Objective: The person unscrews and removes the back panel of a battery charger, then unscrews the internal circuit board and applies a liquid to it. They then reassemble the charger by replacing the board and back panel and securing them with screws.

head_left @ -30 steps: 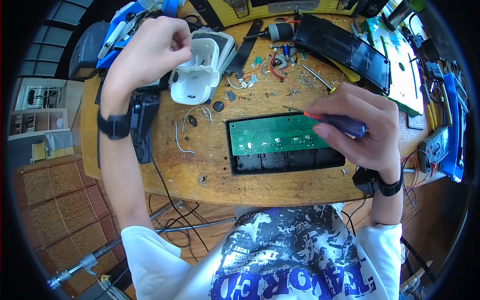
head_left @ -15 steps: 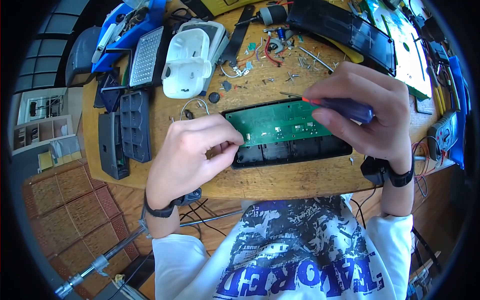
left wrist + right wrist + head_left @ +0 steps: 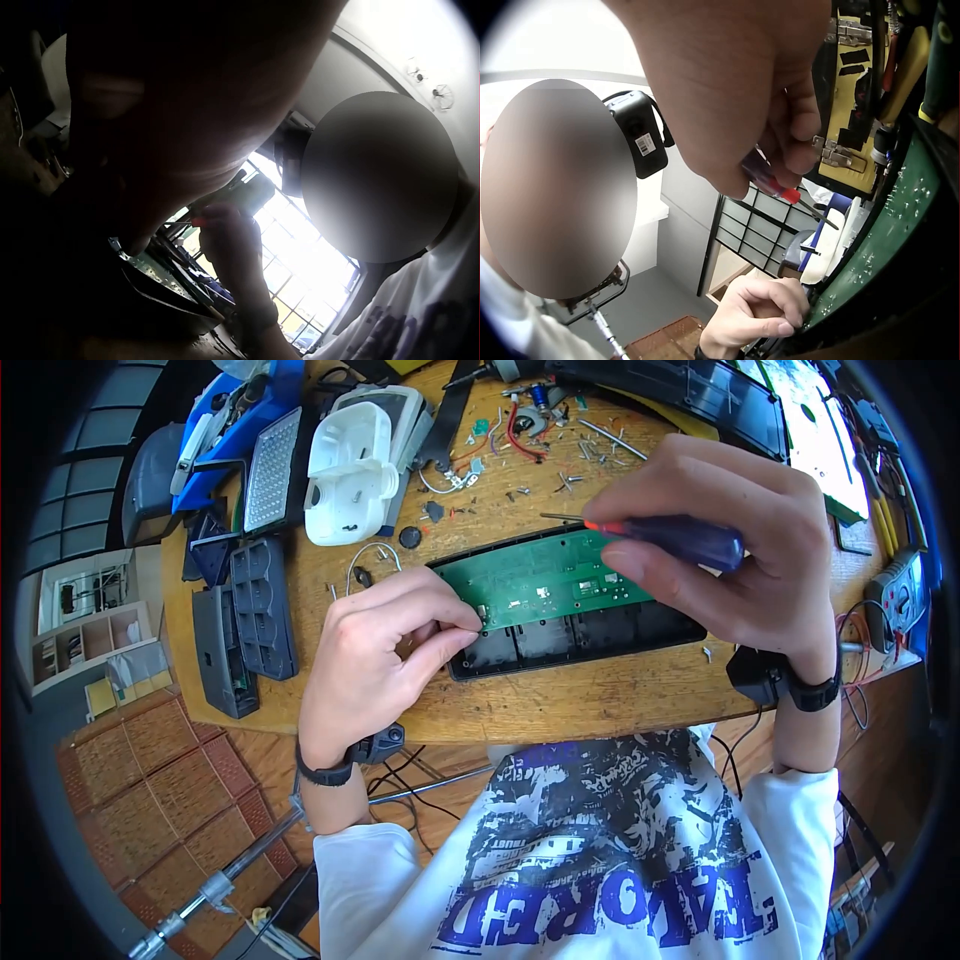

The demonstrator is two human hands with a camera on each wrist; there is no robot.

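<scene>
In the head view my left hand (image 3: 365, 660) pinches thumb and fingertips together at the lower left corner of a green circuit board (image 3: 540, 570). A tiny screw-like piece seems to be at those fingertips, mostly hidden by them. The board lies in a shallow black plastic housing (image 3: 620, 630), whose ribbed lower part is uncovered. My right hand (image 3: 740, 550) grips a screwdriver (image 3: 690, 540) by its dark purple and red handle, above the board's right side. Its thin shaft points left, clear of the left fingers. The right wrist view also shows the screwdriver (image 3: 776, 184).
A white two-part container (image 3: 345, 490) holding a few small dark pieces stands at the left back. Dark plastic parts (image 3: 262, 605) lie along the left edge. Loose screws (image 3: 600, 455) and wires are scattered behind the board; a multimeter (image 3: 895, 600) is at the right.
My left hand has come from above the white container down to the board's lower left corner. The right hand keeps its grip on the screwdriver. The head view has tilted.
</scene>
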